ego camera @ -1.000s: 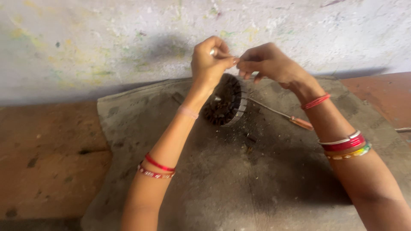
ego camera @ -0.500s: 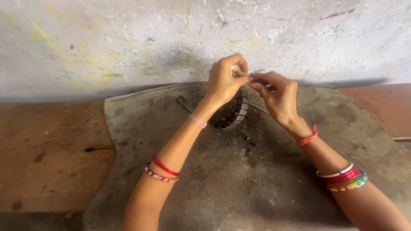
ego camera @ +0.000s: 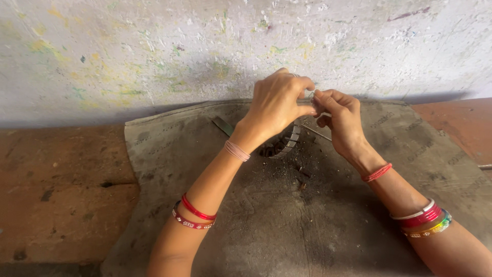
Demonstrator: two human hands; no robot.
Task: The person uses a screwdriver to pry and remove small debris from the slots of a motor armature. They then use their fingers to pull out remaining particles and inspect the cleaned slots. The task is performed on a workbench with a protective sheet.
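Note:
My left hand (ego camera: 277, 105) and my right hand (ego camera: 341, 119) meet fingertip to fingertip just above a round, dark, ribbed metal part (ego camera: 282, 145) that lies on a grey mat (ego camera: 215, 164). Both hands pinch a small thin piece, possibly wire (ego camera: 310, 95), between thumb and fingers. The left hand hides most of the round part. A thin metal rod (ego camera: 315, 133) shows behind the right hand. Both wrists wear red and coloured bangles.
The mat lies on a reddish-brown floor (ego camera: 61, 190) against a pale, paint-flecked wall (ego camera: 154, 51). A flat dark green strip (ego camera: 223, 125) lies on the mat left of the round part. Small dark bits (ego camera: 302, 179) are scattered in front of it.
The view has shifted, so hands and round part now sit further right and lower. The right hand has drawn closer to the left. The rod's orange handle is no longer visible.

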